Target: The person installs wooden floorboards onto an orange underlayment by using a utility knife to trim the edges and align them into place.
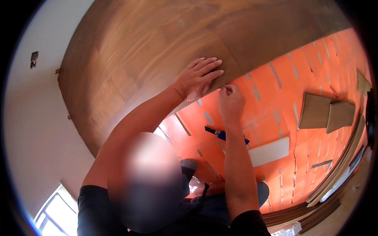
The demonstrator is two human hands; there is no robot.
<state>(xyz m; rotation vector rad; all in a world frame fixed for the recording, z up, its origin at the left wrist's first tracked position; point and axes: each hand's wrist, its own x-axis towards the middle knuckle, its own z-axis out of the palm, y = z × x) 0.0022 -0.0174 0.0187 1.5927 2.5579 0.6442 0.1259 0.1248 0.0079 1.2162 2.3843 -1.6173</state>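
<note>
My left hand lies spread on the brown wood plank flooring, near its edge beside the orange slotted underlay. Just to its right, my right hand is closed, thumb and fingertips together at the plank edge; whatever it may hold is too small or hidden to make out. Below that hand, a blue-handled cutting tool with a dark blade lies on the underlay, partly behind my right forearm. A white rectangular piece rests right of the forearm. A blurred patch covers the lower middle of the view.
Short cut plank pieces lie at the right on the underlay, near a grey strip. Long boards lie along the far right. A white wall with a wall box borders the flooring at left, with a window at lower left.
</note>
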